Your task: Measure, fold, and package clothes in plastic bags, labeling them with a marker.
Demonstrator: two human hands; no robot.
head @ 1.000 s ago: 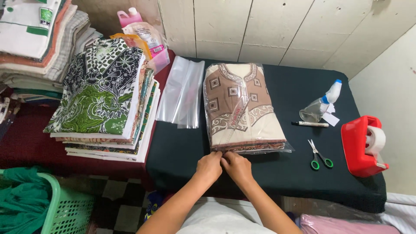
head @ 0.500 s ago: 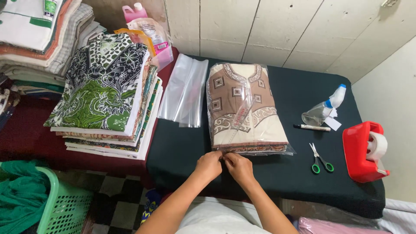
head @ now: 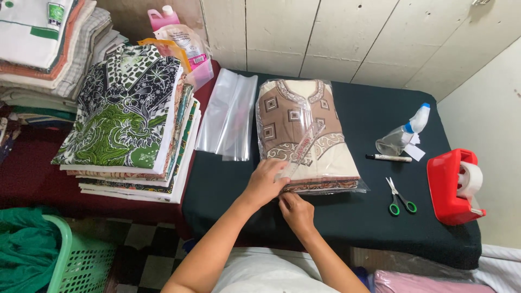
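Folded brown-and-cream shirt in its clear bag lies at the middle of the frame on the dark surface, its open end toward me. My left hand pinches a clear ruler that slants up across the bag, palm pressing on the bag's lower left corner. My right hand sits just below, fingers curled at the bag's lower edge, seemingly pinching the plastic flap. I judge this to be the closing step: flap folded under and flattened, so the next move calls for tape from the red dispenser at right.

Scissors, marker and spray bottle lie right of the bag, well apart from it. Spare clear bags lie left, then a stack of patterned fabrics. Open surface runs below and right of the bag; its near edge is close to my wrists.
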